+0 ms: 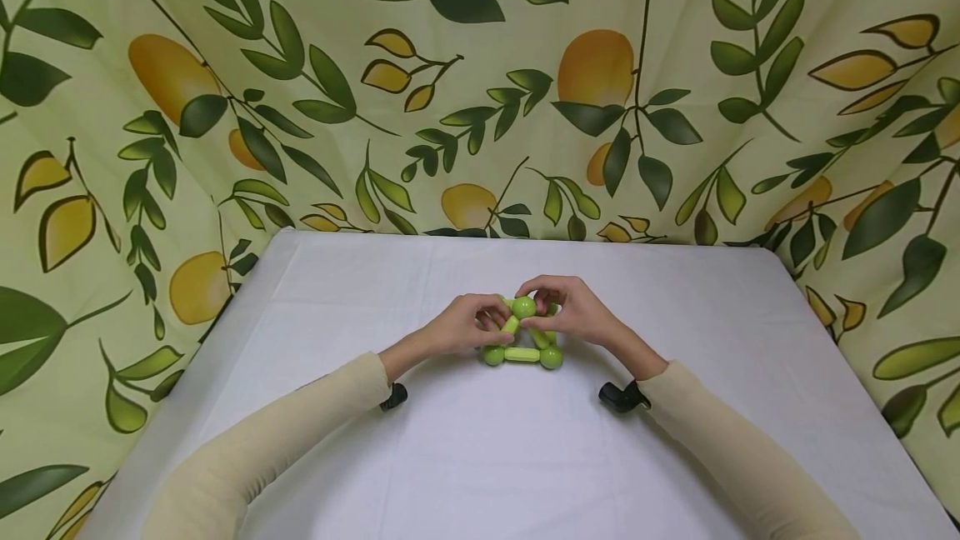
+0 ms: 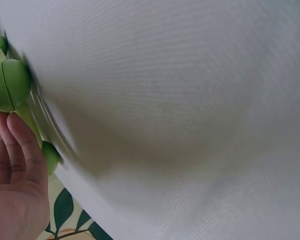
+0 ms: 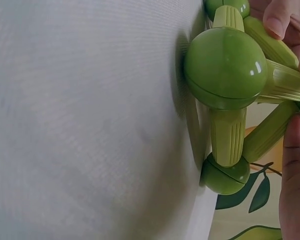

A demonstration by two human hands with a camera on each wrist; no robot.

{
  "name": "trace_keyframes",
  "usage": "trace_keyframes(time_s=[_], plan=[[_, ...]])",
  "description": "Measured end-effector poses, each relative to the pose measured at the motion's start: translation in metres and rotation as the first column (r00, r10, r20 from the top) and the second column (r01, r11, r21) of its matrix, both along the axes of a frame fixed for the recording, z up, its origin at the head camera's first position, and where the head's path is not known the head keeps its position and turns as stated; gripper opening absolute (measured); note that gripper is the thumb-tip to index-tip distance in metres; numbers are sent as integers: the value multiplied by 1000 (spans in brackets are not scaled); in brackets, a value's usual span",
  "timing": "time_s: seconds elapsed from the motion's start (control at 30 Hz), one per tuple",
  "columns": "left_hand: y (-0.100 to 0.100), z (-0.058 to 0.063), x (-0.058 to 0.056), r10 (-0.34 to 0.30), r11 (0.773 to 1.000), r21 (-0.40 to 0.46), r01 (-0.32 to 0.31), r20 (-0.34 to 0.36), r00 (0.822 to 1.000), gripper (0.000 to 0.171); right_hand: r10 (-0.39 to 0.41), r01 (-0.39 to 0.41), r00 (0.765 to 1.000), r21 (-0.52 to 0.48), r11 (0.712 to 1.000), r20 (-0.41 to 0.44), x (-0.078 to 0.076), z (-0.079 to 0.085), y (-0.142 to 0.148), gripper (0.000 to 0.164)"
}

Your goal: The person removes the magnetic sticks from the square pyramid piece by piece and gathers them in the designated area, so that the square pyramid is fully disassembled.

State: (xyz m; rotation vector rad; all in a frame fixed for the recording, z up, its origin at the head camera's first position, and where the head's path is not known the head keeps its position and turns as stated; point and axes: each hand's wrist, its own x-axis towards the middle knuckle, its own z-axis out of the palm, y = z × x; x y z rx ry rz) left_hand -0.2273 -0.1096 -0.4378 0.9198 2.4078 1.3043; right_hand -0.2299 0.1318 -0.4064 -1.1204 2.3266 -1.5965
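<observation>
A pyramid-like frame of a ball-and-rod building toy, with dark green balls and lighter ribbed rods, stands on the white table. Its top ball (image 1: 523,307) is gripped by my right hand (image 1: 567,307), thumb below and fingers above. My left hand (image 1: 474,323) curls thumb and fingers about a slanting rod (image 1: 511,325) on the left side. Along the front, a level rod (image 1: 521,354) joins two base balls, the left ball (image 1: 493,356) and the right ball (image 1: 551,357). In the right wrist view a large ball (image 3: 226,68) sits nearest the camera. The fingers hide part of the top.
A white cloth (image 1: 480,448) covers the table around the frame. Behind and at both sides hangs a curtain (image 1: 465,107) printed with leaves and fruit. Black wrist devices show by the left cuff (image 1: 393,396) and the right cuff (image 1: 624,397).
</observation>
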Motion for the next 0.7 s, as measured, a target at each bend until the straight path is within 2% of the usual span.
trace_keyframes(time_s=[0.37,0.53,0.7], plan=[[2,2,0,-9,1000,-6,8,-16,1000,19,-13,13,1000,28,1000,6,0,2,1,31],[2,3,0,-6,1000,-9,6,-27,1000,18,-15,16,999,38,999,-41,2,5,1,31],[1,3,3,-6,1000,-31,5,-23,1000,19,-35,36,994,5,999,-104,2,13,2,33]])
